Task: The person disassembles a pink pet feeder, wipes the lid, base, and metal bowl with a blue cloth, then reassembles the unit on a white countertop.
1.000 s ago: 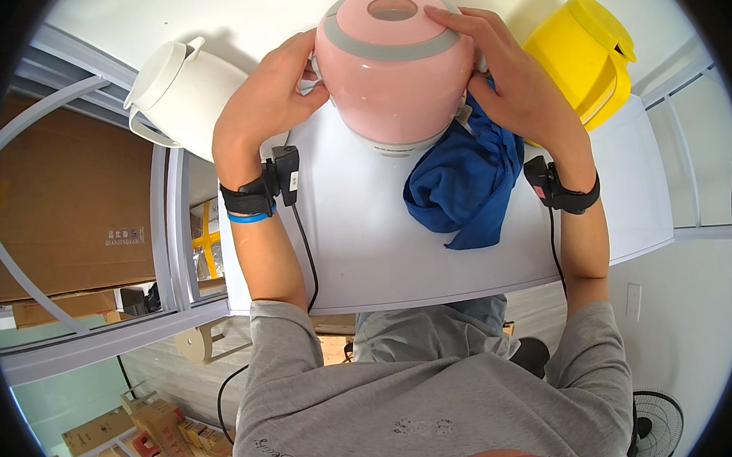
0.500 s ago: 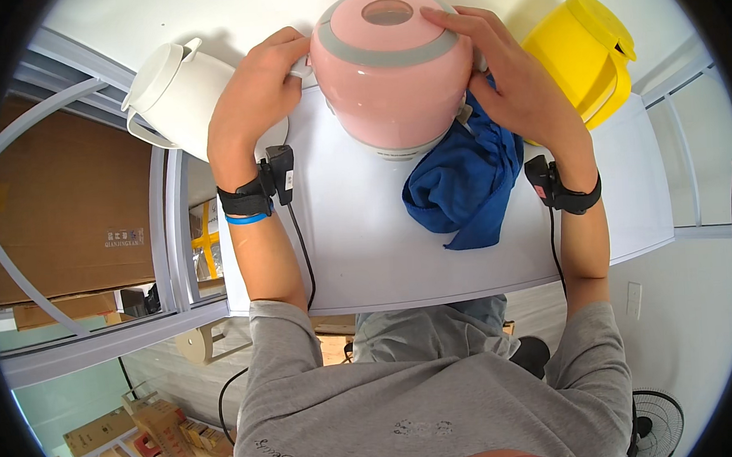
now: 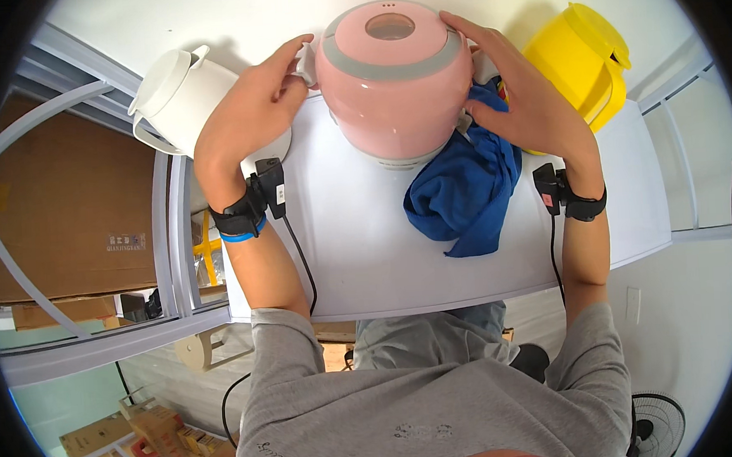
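A rounded pink rice cooker (image 3: 397,111), with a grey band and a small oval window in its lid, stands upright at the far middle of the white table (image 3: 355,254). Beside its left white handle is my left hand (image 3: 248,110), thumb and fingers apart; whether the fingertips still touch the handle I cannot tell. At the cooker's right side my right hand (image 3: 533,108) is spread, fingertips by the lid's edge and thumb lower by the body. A crumpled blue cloth (image 3: 464,198) lies by the cooker's base, partly behind my right hand.
A white pitcher (image 3: 181,97) stands left of my left hand, partly covered by it. The yellow pitcher (image 3: 577,64) is at the far right. A white wall rises behind. Grey metal framing (image 3: 163,231) and a large cardboard box (image 3: 67,203) are on the left.
My left hand has loosened and shifted left from the cooker's handle. My right fingers have slid off the lid's top toward its edge. The cooker stays in place; the view shifted slightly.
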The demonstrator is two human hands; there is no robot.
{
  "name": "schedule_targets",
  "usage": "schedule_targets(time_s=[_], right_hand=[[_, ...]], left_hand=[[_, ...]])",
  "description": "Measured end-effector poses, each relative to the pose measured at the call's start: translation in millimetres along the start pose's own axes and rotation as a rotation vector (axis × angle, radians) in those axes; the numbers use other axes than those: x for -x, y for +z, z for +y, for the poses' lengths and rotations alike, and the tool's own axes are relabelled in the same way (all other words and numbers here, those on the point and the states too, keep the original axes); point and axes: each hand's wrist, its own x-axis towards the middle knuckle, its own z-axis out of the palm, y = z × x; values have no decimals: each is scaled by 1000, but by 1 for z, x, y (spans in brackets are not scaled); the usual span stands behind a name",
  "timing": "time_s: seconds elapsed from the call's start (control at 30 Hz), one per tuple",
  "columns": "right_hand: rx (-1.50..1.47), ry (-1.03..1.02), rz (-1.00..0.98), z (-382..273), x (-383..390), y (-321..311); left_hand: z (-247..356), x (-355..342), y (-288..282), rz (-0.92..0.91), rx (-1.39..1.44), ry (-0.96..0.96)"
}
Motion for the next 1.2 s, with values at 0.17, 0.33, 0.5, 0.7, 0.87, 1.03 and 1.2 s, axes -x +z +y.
schedule_targets(time_s=[0.17,0.33,0.5,0.7,0.87,1.03,1.2], right_hand=[[13,-78,47,3,-2,3],[29,-13,46,4,-3,2],[-13,-64,127,9,-5,1],[-107,5,76,-23,-7,-17],[-93,-56,245,-3,-6,12],[22,15,121,-10,-14,-1],[-72,32,188,-4,-12,-2]], left_hand=[[5,11,4,-49,-6,138],[10,9,-2,-46,-85,87],[6,9,-4,21,80,118],[6,9,-10,161,365,292],[33,5,-8,101,67,252],[47,11,-8,163,55,284],[42,4,4,170,307,316]])
